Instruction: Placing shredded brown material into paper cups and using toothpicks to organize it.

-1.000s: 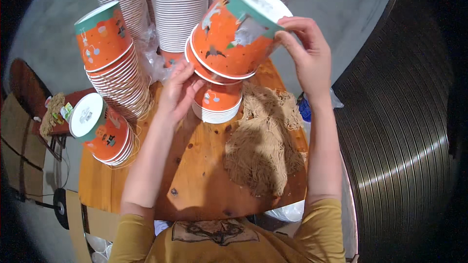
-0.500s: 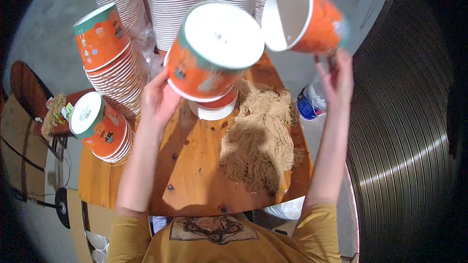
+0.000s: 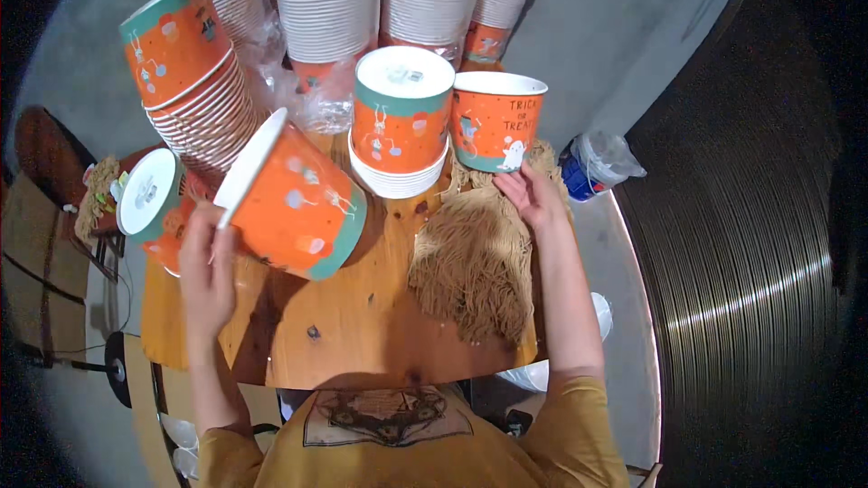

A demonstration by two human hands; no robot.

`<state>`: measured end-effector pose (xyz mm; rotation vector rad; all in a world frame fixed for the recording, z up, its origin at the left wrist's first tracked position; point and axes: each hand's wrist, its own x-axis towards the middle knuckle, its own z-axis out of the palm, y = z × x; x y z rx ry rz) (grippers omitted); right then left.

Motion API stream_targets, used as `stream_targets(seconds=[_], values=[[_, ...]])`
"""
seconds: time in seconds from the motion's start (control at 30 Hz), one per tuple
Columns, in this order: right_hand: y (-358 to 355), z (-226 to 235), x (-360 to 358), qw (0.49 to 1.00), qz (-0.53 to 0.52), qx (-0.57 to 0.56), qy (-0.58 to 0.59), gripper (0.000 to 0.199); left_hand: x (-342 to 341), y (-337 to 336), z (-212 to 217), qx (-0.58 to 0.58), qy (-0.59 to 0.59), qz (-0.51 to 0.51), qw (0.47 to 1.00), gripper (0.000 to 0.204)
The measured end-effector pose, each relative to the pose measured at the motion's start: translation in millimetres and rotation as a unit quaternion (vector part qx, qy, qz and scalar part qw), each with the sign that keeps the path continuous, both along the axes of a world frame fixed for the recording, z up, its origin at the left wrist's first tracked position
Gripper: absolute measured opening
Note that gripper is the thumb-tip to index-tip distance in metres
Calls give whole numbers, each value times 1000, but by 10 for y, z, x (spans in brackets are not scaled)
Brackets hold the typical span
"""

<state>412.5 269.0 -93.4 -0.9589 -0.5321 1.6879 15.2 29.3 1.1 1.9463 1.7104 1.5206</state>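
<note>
Two hands were busy: my left hand (image 3: 206,264) gripped a tilted orange paper bucket (image 3: 294,203) by its rim above the wooden table (image 3: 362,330), while my right hand (image 3: 533,199) lay open on the tan shredded-paper pile (image 3: 470,271), just beside an upright orange bucket (image 3: 497,119).

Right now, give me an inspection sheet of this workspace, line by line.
Surface: wooden table, bare at the near edge.
Job's things: orange paper bucket lifted and tilted in the left hand; upright orange bucket standing by the straw-like filler pile, which the right hand rests on.
Clutter: short upside-down stack at table centre; leaning stacks on the left; tall white-rimmed stacks at the back; clear plastic wrap.
Hands: left grips the tilted bucket's rim; right lies open on the filler.
Cables: thin dark cord on the floor, left.
Surroundings: grey floor, plastic bottle, corrugated metal wall on the right.
</note>
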Motion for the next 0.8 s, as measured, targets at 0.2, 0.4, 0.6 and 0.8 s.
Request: stream_targets(seconds=[0.2, 0.4, 0.6, 0.8], values=[[-287, 215, 111, 974, 25, 51, -217, 29, 252, 101, -218, 6, 192, -13, 981, 10], [-1102, 23, -250, 690, 62, 320, -646, 15, 373, 77, -238, 13, 243, -38, 969, 14], [-1286, 58, -735, 605, 63, 485, -628, 20, 484, 91, -230, 42, 294, -68, 952, 19], [-1222, -13, -920, 480, 133, 497, -711, 17, 541, 82, -277, 34, 286, -67, 955, 23]])
